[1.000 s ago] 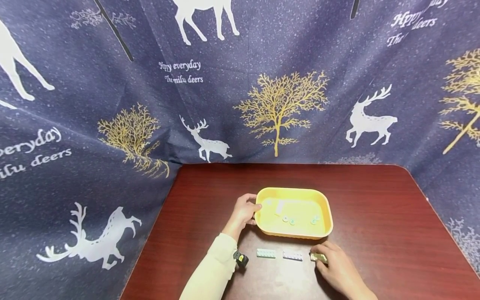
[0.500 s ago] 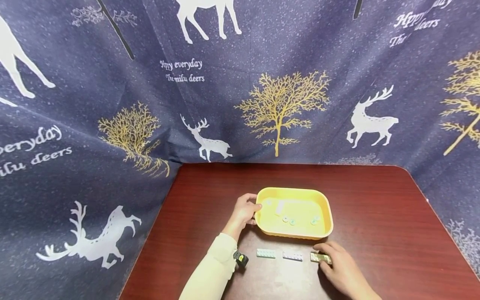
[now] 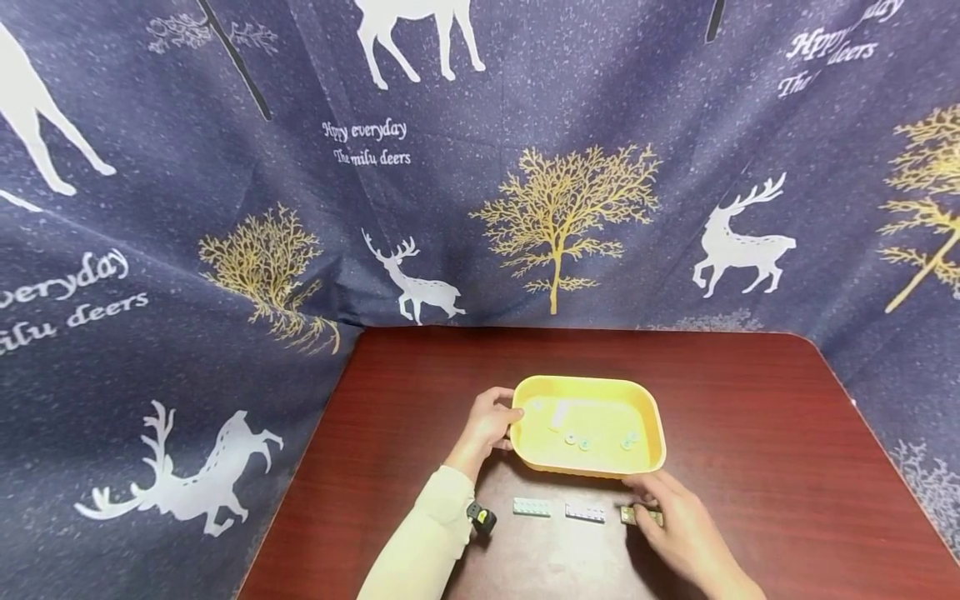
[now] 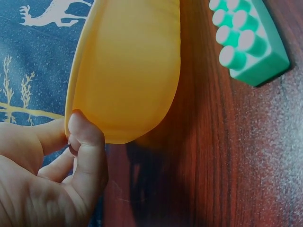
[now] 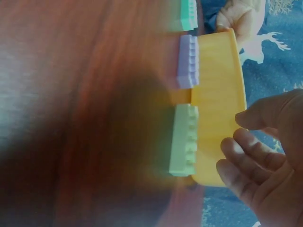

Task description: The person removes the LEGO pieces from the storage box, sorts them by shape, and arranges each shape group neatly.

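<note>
My left hand [image 3: 487, 422] grips the left rim of a yellow plastic bin [image 3: 603, 415]; in the left wrist view its thumb [image 4: 86, 128] presses the wall from one side. My right hand [image 3: 681, 523] is above the rightmost of three toy building bricks, a yellow-green one [image 5: 182, 142], with nothing in its grasp. Its fingers are loosely bent, fingertips near the bin's front right corner. To the left in the same row lie a purple brick [image 3: 585, 512] and a mint-green brick [image 3: 532, 507], studs up.
Inside the bin lie a pale pink block [image 3: 559, 415] and several small round pieces [image 3: 584, 445]. The bin stands on a dark red wooden table [image 3: 757, 433]. Behind it hangs a blue cloth [image 3: 480, 125] printed with deer and trees.
My right hand has let go of the yellow-green brick, leaving it in the row, and its fingers have moved forward toward the bin. The left hand and bin have stayed put.
</note>
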A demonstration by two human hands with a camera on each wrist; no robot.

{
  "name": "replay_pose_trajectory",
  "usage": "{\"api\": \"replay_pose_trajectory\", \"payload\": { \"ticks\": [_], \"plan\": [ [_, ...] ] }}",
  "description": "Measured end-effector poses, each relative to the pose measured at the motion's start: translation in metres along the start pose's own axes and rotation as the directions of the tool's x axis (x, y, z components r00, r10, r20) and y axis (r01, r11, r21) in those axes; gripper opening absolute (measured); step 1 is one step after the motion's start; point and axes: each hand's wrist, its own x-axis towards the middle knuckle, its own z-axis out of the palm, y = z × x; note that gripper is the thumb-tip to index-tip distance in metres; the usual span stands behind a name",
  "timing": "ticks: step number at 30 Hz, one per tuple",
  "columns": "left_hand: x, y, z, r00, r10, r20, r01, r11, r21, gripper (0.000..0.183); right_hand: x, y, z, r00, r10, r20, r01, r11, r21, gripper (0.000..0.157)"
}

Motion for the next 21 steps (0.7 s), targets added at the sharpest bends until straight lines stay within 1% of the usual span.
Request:
{"api": "replay_pose_trajectory", "payload": {
  "ticks": [4,7,13,21],
  "plan": [
    [0.001,-0.001,0.0,1.0,0.0,0.0,0.0,1.0,0.003,0.043,0.01,0.0,-0.002,0.997,-0.067,-0.027,0.068,0.997,0.026,0.042],
    [0.001,-0.001,0.0,1.0,-0.003,-0.002,0.003,1.0,0.008,0.043,0.017,0.0,-0.004,0.995,-0.093,-0.036,0.094,0.995,0.041,0.04],
    [0.002,0.001,0.0,1.0,-0.003,-0.003,0.003,1.0,0.003,0.043,0.033,-0.002,-0.005,0.995,-0.095,-0.036,0.097,0.994,0.054,0.038],
    [0.001,-0.001,0.0,1.0,0.001,-0.006,-0.001,1.0,0.004,0.042,0.05,-0.006,0.001,0.996,-0.088,-0.029,0.089,0.995,0.045,0.035]
  ]
}}
